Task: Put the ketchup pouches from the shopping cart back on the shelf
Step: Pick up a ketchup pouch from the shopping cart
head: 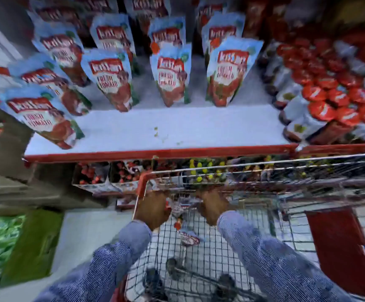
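Note:
Both my hands reach down into the wire shopping cart (264, 168) below the shelf. My left hand (153, 209) is curled around a ketchup pouch (177, 211) that shows between the two hands. My right hand (214, 205) is closed low in the cart on the same pouch's other side; what it grips is blurred. Another pouch (189, 237) lies on the cart's mesh floor. On the white shelf (177, 129) stand several blue and red ketchup pouches (111, 81) in rows, with bare shelf in front of them.
Red-lidded bottles (329, 94) crowd the shelf's right end. A lower shelf (111, 175) holds more red packets. A green crate (31, 243) with leafy packs sits on the floor at left. The cart's red seat flap (338, 247) is at right.

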`<state>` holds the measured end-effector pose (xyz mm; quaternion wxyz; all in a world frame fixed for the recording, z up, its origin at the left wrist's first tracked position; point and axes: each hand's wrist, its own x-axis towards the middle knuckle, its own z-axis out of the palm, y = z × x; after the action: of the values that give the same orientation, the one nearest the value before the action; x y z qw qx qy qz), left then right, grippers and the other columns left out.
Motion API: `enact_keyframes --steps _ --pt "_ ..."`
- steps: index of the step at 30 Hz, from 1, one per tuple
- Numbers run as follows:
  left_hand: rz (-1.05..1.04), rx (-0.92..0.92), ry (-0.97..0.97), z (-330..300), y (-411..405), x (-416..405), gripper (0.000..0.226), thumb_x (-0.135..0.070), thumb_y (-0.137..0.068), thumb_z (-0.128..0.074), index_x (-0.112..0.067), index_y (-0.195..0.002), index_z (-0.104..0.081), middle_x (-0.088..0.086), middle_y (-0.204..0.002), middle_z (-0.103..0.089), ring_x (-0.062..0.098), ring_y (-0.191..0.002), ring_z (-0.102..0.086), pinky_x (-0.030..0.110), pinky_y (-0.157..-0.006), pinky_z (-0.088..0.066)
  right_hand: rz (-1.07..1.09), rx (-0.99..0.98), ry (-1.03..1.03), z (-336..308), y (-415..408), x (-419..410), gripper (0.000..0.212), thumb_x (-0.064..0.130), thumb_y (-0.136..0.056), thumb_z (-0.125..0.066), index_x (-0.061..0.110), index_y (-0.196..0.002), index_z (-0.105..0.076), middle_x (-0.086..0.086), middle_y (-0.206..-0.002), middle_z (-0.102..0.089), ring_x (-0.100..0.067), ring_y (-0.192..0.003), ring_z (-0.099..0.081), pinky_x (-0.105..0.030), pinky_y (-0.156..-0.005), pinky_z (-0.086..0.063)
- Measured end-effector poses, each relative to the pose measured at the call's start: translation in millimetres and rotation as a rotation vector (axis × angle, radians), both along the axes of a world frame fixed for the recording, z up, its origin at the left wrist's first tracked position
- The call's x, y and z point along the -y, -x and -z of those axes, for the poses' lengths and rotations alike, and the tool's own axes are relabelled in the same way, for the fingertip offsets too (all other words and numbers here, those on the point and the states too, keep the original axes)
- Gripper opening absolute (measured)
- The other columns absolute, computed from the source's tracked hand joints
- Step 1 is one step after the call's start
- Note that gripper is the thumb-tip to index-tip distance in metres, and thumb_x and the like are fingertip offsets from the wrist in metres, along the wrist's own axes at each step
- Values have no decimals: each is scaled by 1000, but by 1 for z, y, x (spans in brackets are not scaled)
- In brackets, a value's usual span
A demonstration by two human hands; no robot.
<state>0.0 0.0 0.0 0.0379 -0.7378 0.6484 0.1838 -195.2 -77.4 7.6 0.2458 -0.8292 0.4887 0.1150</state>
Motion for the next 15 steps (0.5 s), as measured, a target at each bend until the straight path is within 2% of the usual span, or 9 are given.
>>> enact_keyframes --steps 3,6,10,12,15 --pt "-11 -119 -19 45 -4 4 41 -16 -79 -68 -10 -119 -64 24 -116 -68 45 -106 -63 55 -92 -51 -40 -7 -52 37 -17 4 39 19 -88 -56 4 -124 -55 -21 -116 -65 -37 -97 -66 -39 -77 -57" --pt "20 -148 -21 75 -8 9 54 -9 -79 -70 -15 -130 -56 25 -125 -63 45 -110 -61 52 -90 -52 -55 -17 -68 70 -30 3 31 8 -86 -59 6 -117 -63 -22 -112 -68 -39 -100 -66 -43 -81 -57" --pt "19 -155 -54 100 -18 15 32 -21 -85 -38 -27 -112 -57 15 -103 -66 37 -91 -67 40 -75 -54 -5 -2 4 87 -37 5 20 4 -84 -54 11 -93 -70 -17 -92 -73 -37 -86 -70 -41 -70 -59" --pt "4 -211 -25 90 -18 18 29 -18 -84 -41 -27 -102 -62 13 -97 -69 34 -87 -68 40 -74 -56 -17 13 12 75 -33 3 20 4 -84 -53 11 -91 -70 -18 -91 -72 -37 -85 -69 -39 -68 -55" --pt "13 -236 113 23 -14 13 28 -2 -81 -55 -19 -100 -67 13 -93 -75 34 -86 -70 45 -74 -59 16 81 47 18 -26 -6 21 9 -86 -51 12 -91 -71 -17 -85 -74 -35 -78 -69 -37 -66 -55"
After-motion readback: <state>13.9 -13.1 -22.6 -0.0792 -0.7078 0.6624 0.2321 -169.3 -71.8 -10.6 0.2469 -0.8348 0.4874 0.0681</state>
